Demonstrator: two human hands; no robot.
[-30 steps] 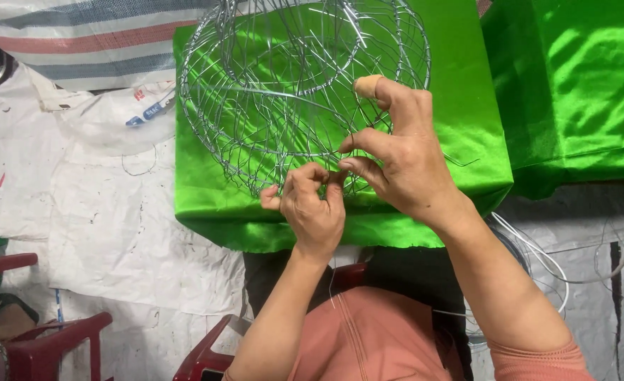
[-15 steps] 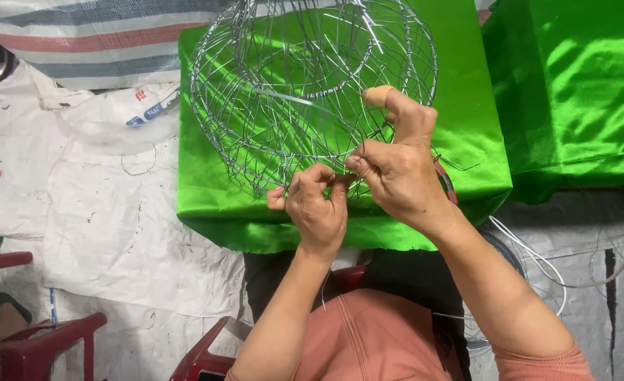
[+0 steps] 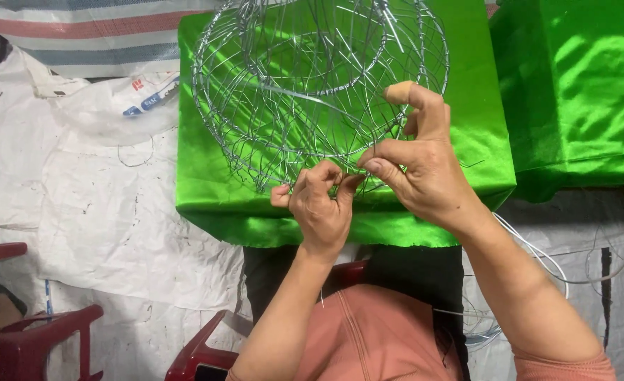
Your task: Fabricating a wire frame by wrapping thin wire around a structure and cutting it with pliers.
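A round cage-like frame of silver wire [image 3: 305,85] lies on a block covered in shiny green cloth [image 3: 206,190]. My left hand [image 3: 319,208] pinches a wire at the frame's near lower edge, fingers curled tight. My right hand [image 3: 421,166] grips the frame just to the right of it, thumb and forefinger pressed on the wire, with the forefinger tip raised over the rim. The two hands nearly touch at the pinched spot.
A second green-covered block [image 3: 580,92] stands to the right. White plastic sheeting [image 3: 100,212] covers the floor at left. Dark red plastic chairs [image 3: 51,339] sit at the lower left. Loose wire coils [image 3: 538,261] lie by my right forearm. Striped cloth [image 3: 93,35] lies at top left.
The wire frame and both hands have shifted slightly to the right and up on the green block. My fingers keep working the same spot on the near edge.
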